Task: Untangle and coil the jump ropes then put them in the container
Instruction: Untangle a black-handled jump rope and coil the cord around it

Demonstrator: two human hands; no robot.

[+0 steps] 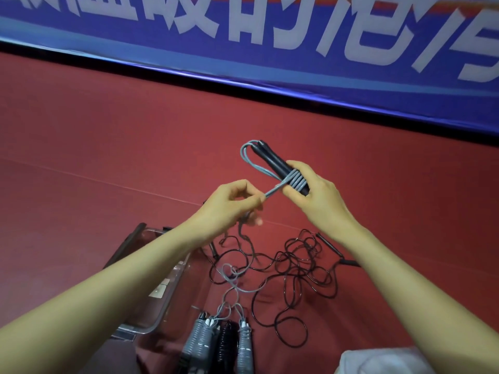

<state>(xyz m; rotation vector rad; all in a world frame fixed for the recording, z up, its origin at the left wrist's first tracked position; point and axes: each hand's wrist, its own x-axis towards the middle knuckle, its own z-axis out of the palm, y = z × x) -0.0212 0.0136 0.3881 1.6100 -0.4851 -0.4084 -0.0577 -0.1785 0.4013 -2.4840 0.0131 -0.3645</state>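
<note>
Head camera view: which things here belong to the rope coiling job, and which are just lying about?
Job: grey jump rope held by left hand and right hand; tangled black rope; coiled bundles; clear container.
Lying about: blue banner; white cloth.

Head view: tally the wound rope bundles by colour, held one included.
Grey: 3, held bundle in the right hand, lower-left bundle, lower-right bundle.
Black: 1, lower-middle bundle.
Total: 4. The loose black tangle is not counted.
</note>
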